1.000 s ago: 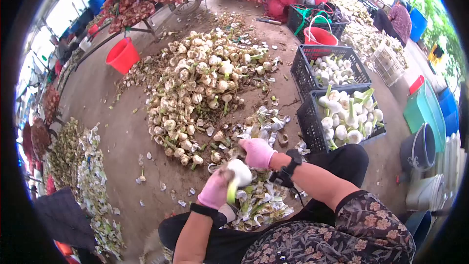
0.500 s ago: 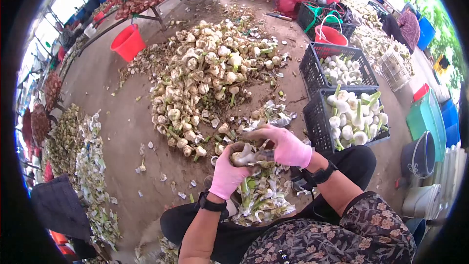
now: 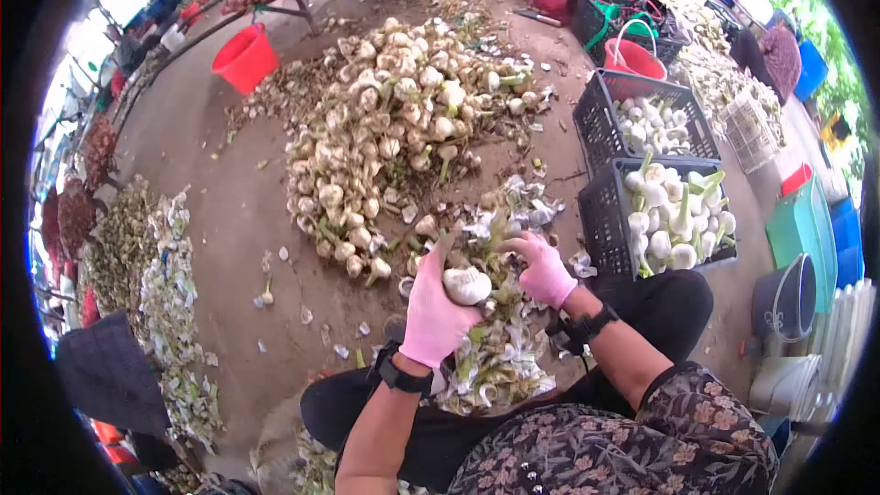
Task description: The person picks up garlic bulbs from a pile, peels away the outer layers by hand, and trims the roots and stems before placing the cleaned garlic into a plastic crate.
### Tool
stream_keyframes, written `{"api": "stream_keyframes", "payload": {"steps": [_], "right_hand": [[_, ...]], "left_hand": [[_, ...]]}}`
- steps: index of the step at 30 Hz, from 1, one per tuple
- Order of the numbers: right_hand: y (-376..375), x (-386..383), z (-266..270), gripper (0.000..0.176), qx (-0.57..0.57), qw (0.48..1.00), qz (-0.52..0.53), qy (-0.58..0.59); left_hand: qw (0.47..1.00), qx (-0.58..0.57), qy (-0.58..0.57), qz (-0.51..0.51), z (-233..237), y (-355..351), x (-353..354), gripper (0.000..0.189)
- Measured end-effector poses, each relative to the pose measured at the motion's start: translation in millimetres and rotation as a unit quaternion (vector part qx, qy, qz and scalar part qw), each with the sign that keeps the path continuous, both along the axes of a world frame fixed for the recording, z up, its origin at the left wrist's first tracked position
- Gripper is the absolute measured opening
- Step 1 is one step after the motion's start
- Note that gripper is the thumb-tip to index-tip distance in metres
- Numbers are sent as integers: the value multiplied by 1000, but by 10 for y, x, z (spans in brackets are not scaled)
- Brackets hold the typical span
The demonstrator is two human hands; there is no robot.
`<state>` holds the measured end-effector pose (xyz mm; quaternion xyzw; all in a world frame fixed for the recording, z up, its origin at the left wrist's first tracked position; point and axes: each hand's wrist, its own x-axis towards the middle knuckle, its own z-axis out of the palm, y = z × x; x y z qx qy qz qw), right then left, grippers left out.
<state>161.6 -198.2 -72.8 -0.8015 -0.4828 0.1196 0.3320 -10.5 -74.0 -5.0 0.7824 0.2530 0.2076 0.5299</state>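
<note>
In my pink-gloved left hand point(image 3: 435, 312) lies a white garlic bulb point(image 3: 467, 285), held between thumb and fingers with its pale surface bared. My right hand point(image 3: 543, 273), also in a pink glove with darkened fingertips, is just to the right of the bulb and apart from it. Its fingers are curled over the peelings, and what they hold, if anything, cannot be made out. Below and between my hands is a heap of garlic peelings point(image 3: 504, 357). Ahead spreads a large pile of unpeeled garlic point(image 3: 367, 156) with short stems.
To the right stand a near black crate point(image 3: 605, 234) and a far black crate point(image 3: 594, 124), both holding white bulbs. A red bucket point(image 3: 246, 60) stands beyond the pile at left. Blue and green tubs point(image 3: 802, 229) line the right side. Another person point(image 3: 779, 60) sits at far right.
My right hand has drawn away from the bulb toward the right. The bulb, dirtier and partly covered before, now shows clean white in my left hand. The view has shifted slightly.
</note>
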Motion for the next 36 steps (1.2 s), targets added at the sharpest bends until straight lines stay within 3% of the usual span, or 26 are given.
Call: {"api": "stream_keyframes", "payload": {"steps": [2, 3, 5, 6, 7, 9, 10, 11, 13, 15, 17, 18, 20, 21, 22, 24, 25, 26, 27, 28, 30, 31, 32, 33, 36], "right_hand": [[65, -32, 401, 44, 95, 954, 35, 282], [59, -112, 591, 44, 95, 953, 32, 287], [88, -173, 886, 50, 113, 959, 82, 246], [102, -178, 856, 46, 130, 971, 123, 161], [85, -162, 905, 33, 62, 973, 118, 190], [118, -10, 732, 21, 29, 994, -14, 105], [148, 144, 530, 24, 72, 991, -98, 55], [63, 335, 387, 31, 4, 981, -147, 127], [-119, 350, 614, 49, -17, 998, -57, 32], [-201, 205, 600, 73, 1, 986, 46, 159], [-238, -15, 661, 86, 64, 928, 115, 348], [-265, -77, 684, 86, 80, 876, 137, 455], [-336, -62, 507, 70, 109, 877, 66, 463], [-404, 20, 524, 64, 99, 879, 31, 465], [-474, 112, 478, 54, 118, 893, -8, 433], [-665, 402, 478, 56, 177, 901, -68, 390], [-774, 568, 452, 57, 221, 868, -107, 433], [-897, 698, 711, 53, 148, 873, -221, 408], [-1084, 1058, 181, 52, 219, 906, -211, 294], [-1236, 1161, 357, 53, 149, 918, -315, 191], [-1595, 1648, -63, 75, 261, 877, -359, 183], [-1613, 1665, 48, 68, 92, 880, -460, 78], [-1626, 1680, 170, 63, -93, 840, -534, -6], [-1582, 1704, 134, 66, -145, 764, -628, -19], [-1323, 1493, 134, 70, -90, 792, -566, -212]], "left_hand": [[998, 59, -4, 7, 3, 36, 113, 86], [994, 99, 43, 17, 10, -8, 116, 86], [986, 140, 84, 23, 12, -48, 175, 86], [980, 178, 90, 6, -3, -69, 206, 86], [972, 216, 94, -10, -21, -85, 243, 87], [972, 205, 105, -36, -24, -141, 270, 87], [979, 181, 87, -37, 40, -178, 266, 86], [984, 162, 65, -36, 96, -166, 284, 84], [985, 160, 62, -34, 57, -119, 341, 94], [977, 208, 29, -43, -86, -131, 386, 96], [978, 189, 75, -54, -133, -191, 479, 92], [978, 185, 53, -86, -92, -223, 494, 91], [982, 153, 15, -114, -13, -285, 590, 86], [988, 39, 56, -140, 82, -307, 610, 80], [986, -40, 30, -158, 150, -339, 637, 78], [976, -149, -9, -160, 123, -360, 642, 65], [976, -150, -9, -160, 80, -342, 640, 65], [978, -157, -24, -137, 36, -305, 631, 63], [980, -164, -38, -110, -15, -247, 611, 60], [990, -98, -40, -96, -82, -142, 563, 58], [991, -111, -61, -39, 184, -58, 499, 62], [987, -146, -69, -9, 248, 11, 458, 60], [995, -51, -79, 27, 227, 163, 390, 55], [989, -84, -100, 68, 473, 178, 346, 51], [958, -130, -163, 196, 621, 422, 117, 47]]}}
